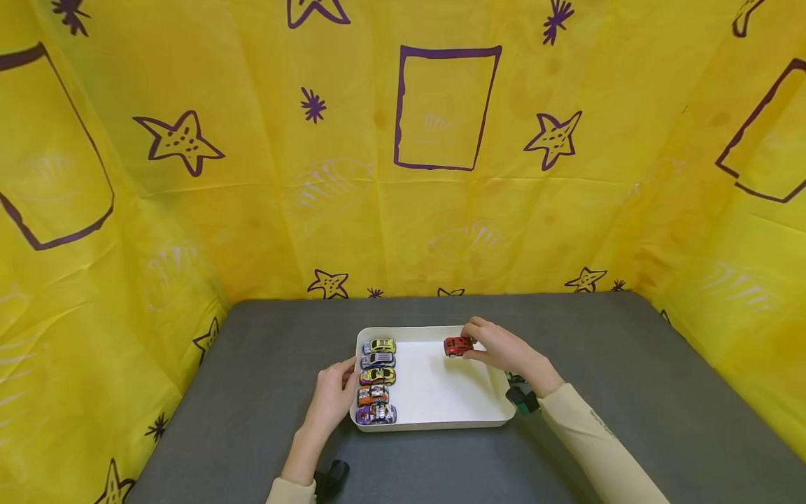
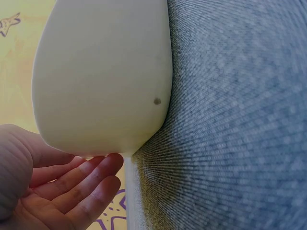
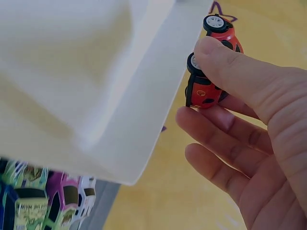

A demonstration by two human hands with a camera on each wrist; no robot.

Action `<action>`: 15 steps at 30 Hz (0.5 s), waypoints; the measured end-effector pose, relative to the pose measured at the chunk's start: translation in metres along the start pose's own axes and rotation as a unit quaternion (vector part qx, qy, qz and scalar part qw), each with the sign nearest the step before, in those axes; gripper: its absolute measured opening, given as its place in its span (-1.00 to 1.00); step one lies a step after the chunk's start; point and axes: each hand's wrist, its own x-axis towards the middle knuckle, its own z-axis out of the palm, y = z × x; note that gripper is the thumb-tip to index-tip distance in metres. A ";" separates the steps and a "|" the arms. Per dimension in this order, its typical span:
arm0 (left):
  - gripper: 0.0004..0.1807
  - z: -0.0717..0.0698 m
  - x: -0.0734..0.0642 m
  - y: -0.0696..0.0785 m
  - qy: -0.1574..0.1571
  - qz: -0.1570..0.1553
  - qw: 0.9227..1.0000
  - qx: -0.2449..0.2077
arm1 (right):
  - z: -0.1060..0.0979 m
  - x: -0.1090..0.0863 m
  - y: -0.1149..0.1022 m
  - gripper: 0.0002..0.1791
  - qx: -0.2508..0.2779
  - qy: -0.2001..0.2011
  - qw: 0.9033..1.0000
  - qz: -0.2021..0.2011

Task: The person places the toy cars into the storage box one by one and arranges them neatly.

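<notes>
My right hand pinches a small red toy car between thumb and fingers, over the far right part of a white tray. In the right wrist view the red car shows black patches and wheels with pale hubs, the thumb across its side. My left hand rests at the tray's left side. Its fingertips touch the outer wall in the left wrist view. Along the inside of that left wall runs a column of toy cars, from a yellow-green one at the far end to a purple-and-white one nearest me.
More toy cars stand outside the tray by its right side, mostly hidden under my right forearm in the head view. The tray sits on a dark grey table. Yellow cloth with purple drawings hangs behind and at both sides.
</notes>
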 end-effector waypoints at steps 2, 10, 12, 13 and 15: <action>-0.71 0.000 0.000 0.000 -0.002 -0.003 1.000 0.000 | 0.002 0.003 0.000 -0.73 0.005 -0.002 1.000 -0.006; -0.70 0.000 0.000 0.001 -0.004 -0.006 1.000 0.000 | 0.009 0.016 0.000 -0.76 0.004 -0.007 1.000 -0.016; -0.70 0.000 0.000 0.001 -0.004 -0.007 1.000 0.001 | 0.011 0.019 -0.001 -0.76 0.004 -0.009 1.000 -0.013; -0.70 0.000 0.000 0.001 -0.005 -0.007 1.000 0.001 | 0.013 0.021 -0.002 -0.77 0.003 -0.010 1.000 -0.012; -0.71 0.000 0.000 0.001 -0.005 -0.007 1.000 0.000 | 0.015 0.024 -0.003 -0.77 -0.003 -0.010 1.000 -0.016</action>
